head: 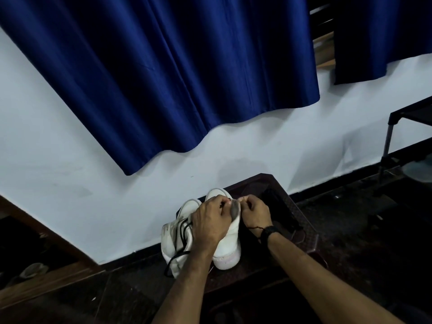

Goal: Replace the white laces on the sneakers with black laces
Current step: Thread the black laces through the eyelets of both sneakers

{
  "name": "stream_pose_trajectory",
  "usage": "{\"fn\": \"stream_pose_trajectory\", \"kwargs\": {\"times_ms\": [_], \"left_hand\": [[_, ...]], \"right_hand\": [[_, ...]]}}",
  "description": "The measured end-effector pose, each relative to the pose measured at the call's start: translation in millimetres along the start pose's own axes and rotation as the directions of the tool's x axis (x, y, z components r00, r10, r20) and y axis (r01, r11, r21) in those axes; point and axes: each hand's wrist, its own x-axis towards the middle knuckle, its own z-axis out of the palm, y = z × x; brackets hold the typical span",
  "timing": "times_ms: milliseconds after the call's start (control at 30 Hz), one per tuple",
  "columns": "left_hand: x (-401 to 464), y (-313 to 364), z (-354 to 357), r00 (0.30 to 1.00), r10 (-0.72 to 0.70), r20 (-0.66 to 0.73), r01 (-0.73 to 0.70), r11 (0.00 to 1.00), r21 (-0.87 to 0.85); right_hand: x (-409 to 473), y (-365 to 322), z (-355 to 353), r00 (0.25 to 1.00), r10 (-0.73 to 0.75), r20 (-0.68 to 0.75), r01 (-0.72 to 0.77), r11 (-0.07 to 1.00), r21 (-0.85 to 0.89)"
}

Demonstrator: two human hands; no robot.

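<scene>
We see two white sneakers side by side on a dark brown tabletop that stands against a pale wall. The left sneaker leans on its side and already carries a black lace, whose loose end hangs down past its sole near the tabletop's front edge. The right sneaker stands upright just beside it, touching it.

Our left hand lies over the right sneaker, its grip curled, with thumb and fingers pinching near the grey tongue. Our right hand, with a dark band at the wrist, is also clenched in a pinch close to the tongue; what thin thing each grip holds is too small for us to tell.

A flat black object lies on the tabletop just right of the right hand. A blue curtain hangs over the wall above, and a dark metal rack stands at the far right.
</scene>
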Motion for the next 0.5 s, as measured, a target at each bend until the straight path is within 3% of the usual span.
{"fn": "stream_pose_trajectory", "kwargs": {"times_ms": [200,267,333,367,400,433,467,500], "left_hand": [[-0.9,1.0,-0.3,1.000,0.018,-0.026,-0.018,1.000,0.018],[-1.2,0.9,-0.2,0.999,0.023,-0.031,-0.023,1.000,0.019],[-0.8,0.3,-0.8,0.997,0.048,-0.058,-0.047,0.998,0.030],[-0.6,-0.6,-0.5,0.994,0.079,-0.081,-0.075,0.996,0.050],[-0.3,-2.5,0.8,0.988,0.111,-0.107,-0.102,0.991,0.083],[-0.1,-3.9,2.0,0.983,0.125,-0.137,-0.110,0.987,0.114],[-0.1,-4.6,3.4,0.978,0.126,-0.168,-0.106,0.987,0.124],[-0.1,-4.7,4.0,0.971,0.122,-0.206,-0.099,0.988,0.118]], "right_hand": [[-1.5,2.7,-9.7,0.999,-0.019,0.046,0.016,0.998,0.064],[-3.1,1.7,-6.3,1.000,-0.020,-0.004,0.020,0.998,0.068],[0.5,-4.6,-5.1,0.980,0.110,-0.166,-0.085,0.984,0.156],[5.8,-10.3,-11.0,0.938,0.240,-0.252,-0.150,0.932,0.330],[11.9,-17.6,-20.5,0.884,0.379,-0.273,-0.165,0.800,0.578],[16.5,-25.0,-33.2,0.859,0.468,-0.209,-0.123,0.583,0.803],[21.6,-29.2,-47.8,0.871,0.474,-0.129,-0.066,0.375,0.925],[24.5,-32.6,-63.8,0.895,0.436,-0.093,-0.035,0.277,0.960]]}}
